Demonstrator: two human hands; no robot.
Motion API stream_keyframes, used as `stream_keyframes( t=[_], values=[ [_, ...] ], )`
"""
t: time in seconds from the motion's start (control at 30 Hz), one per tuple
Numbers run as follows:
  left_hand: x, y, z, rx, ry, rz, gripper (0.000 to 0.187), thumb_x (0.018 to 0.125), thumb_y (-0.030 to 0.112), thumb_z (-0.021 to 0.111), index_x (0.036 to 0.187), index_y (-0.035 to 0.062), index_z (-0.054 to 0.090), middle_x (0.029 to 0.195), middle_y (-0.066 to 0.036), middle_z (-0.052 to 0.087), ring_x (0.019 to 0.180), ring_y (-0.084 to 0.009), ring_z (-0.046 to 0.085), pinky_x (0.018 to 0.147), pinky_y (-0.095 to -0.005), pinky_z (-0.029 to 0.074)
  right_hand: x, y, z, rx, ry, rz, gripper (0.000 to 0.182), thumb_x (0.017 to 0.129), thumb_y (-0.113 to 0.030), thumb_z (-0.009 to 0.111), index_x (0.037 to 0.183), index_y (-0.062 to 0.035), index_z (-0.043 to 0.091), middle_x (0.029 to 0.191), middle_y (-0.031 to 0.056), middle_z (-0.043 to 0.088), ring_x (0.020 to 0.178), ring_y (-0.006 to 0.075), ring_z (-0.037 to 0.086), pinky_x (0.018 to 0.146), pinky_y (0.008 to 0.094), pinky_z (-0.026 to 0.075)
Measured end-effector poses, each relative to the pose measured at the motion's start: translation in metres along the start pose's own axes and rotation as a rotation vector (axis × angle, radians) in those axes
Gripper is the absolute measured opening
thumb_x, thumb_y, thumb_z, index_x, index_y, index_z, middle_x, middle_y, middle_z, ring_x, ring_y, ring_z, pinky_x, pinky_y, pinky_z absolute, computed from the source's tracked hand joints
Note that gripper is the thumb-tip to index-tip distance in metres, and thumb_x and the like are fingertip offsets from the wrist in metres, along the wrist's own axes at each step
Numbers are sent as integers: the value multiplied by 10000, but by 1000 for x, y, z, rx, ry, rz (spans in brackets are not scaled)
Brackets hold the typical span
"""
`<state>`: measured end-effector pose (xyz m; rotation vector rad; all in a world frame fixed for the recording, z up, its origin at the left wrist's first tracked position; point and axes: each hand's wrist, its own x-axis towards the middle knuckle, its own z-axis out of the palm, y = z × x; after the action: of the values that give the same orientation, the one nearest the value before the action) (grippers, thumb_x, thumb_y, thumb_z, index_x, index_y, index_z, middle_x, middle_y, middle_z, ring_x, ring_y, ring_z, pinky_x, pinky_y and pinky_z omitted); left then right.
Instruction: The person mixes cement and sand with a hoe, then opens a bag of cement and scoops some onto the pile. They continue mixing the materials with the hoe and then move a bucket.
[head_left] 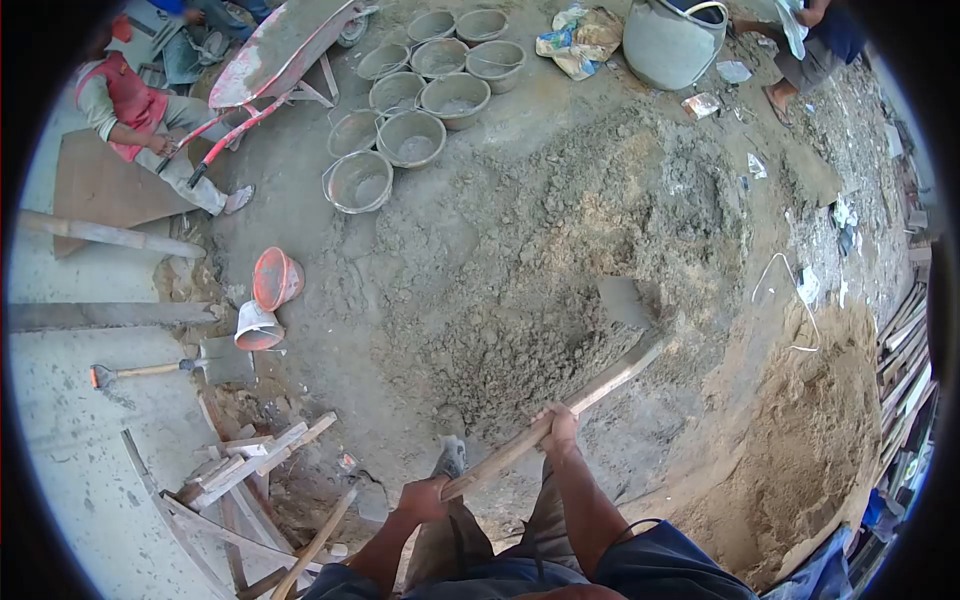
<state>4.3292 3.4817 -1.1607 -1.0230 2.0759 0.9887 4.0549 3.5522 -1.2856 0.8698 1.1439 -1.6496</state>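
With both hands I grip the wooden handle of a hoe [608, 382], which slants from my legs up to the right. My left hand [425, 498] is wrapped round the handle's near end, and my right hand [558, 428] is closed farther up the shaft. The hoe's flat grey blade [625, 302] rests against a heap of wet grey mortar mix [510, 345]. Part of the blade's edge is hidden in the mix.
Several buckets [412, 138] stand at the top beside a wheelbarrow [285, 50] held by a person [135, 110]. A shovel [225, 360] and two pails [277, 278] lie left. Scrap wood [245, 465] is at lower left, a sand pile [800, 440] at right.
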Motion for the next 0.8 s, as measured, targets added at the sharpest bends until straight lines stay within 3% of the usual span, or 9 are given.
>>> stream_keyframes(
  t=[0.17, 0.27, 0.4, 0.5, 0.53, 0.57, 0.63, 0.7, 0.8],
  values=[
    [28, 129, -46, -12, 6, 146, 434, 664, 192, 605, 1075, 72, 536, 879, -176, 631, 841, -353, 606, 728, -449, 472, 10, -133, -13, -38, -1, -105, 134, 796, -98, 534, 711, -85, 430, 597, 47, 446, 508, 195, 465, 525, 349, 451],
    [30, 204, -57, -98, -85, 271, 530, 661, 193, 612, 1131, -24, 499, 876, -230, 619, 850, -364, 605, 743, -421, 471, 16, -182, -43, -48, 13, -171, 69, 799, -69, 515, 824, -14, 482, 627, 76, 483, 524, 204, 500, 495, 336, 460],
    [61, 286, -34, -242, -355, 290, 650, 689, 305, 633, 1169, -94, 451, 921, -269, 608, 867, -357, 609, 750, -402, 461, -2, -212, -79, -440, 167, -141, 60, 767, -55, 533, 785, -3, 509, 623, 98, 519, 531, 210, 533, 485, 331, 463],
    [65, 330, -23, -334, -272, 447, 636, 738, 338, 599, 1169, -102, 440, 962, -260, 604, 893, -343, 601, 778, -395, 453, 17, -218, -139, -755, 206, -31, 52, 742, -52, 543, 747, -3, 525, 616, 109, 537, 531, 216, 548, 489, 346, 468],
    [62, 336, -22, -263, -235, 551, 559, 788, 297, 542, 1196, -69, 435, 1000, -218, 607, 898, -317, 597, 800, -391, 446, 27, -228, -159, -950, 179, 26, 49, 731, -50, 545, 731, -2, 534, 614, 112, 545, 529, 221, 554, 496, 355, 472],
    [62, 337, -25, -257, -231, 558, 559, 788, 297, 542, 1196, -69, 435, 1000, -218, 607, 898, -317, 597, 800, -391, 446, 19, -249, -168, -945, 177, 18, 49, 731, -50, 545, 731, -2, 534, 614, 112, 545, 529, 221, 554, 496, 355, 472],
    [59, 322, -35, -185, -323, 680, 508, 805, 276, 512, 1216, -15, 446, 1006, -167, 622, 898, -296, 603, 794, -391, 451, -5, -278, -190, -879, -1, 245, 81, 734, -83, 565, 750, -5, 555, 609, 105, 551, 530, 231, 560, 532, 363, 479],
    [52, 296, -44, -170, -293, 545, 452, 796, 245, 507, 1192, 28, 478, 1005, -138, 631, 896, -290, 606, 779, -390, 458, -21, -287, -217, -887, 5, 198, 81, 738, -89, 571, 741, -10, 556, 614, 102, 556, 534, 237, 564, 536, 363, 478],
    [49, 236, -58, 91, -211, 345, 434, 783, 248, 520, 1157, 29, 508, 1005, -141, 632, 913, -295, 604, 769, -389, 461, -47, -288, -242, -873, 6, 86, 82, 747, -96, 581, 734, -21, 550, 621, 95, 563, 540, 241, 570, 536, 364, 477]
  ],
)
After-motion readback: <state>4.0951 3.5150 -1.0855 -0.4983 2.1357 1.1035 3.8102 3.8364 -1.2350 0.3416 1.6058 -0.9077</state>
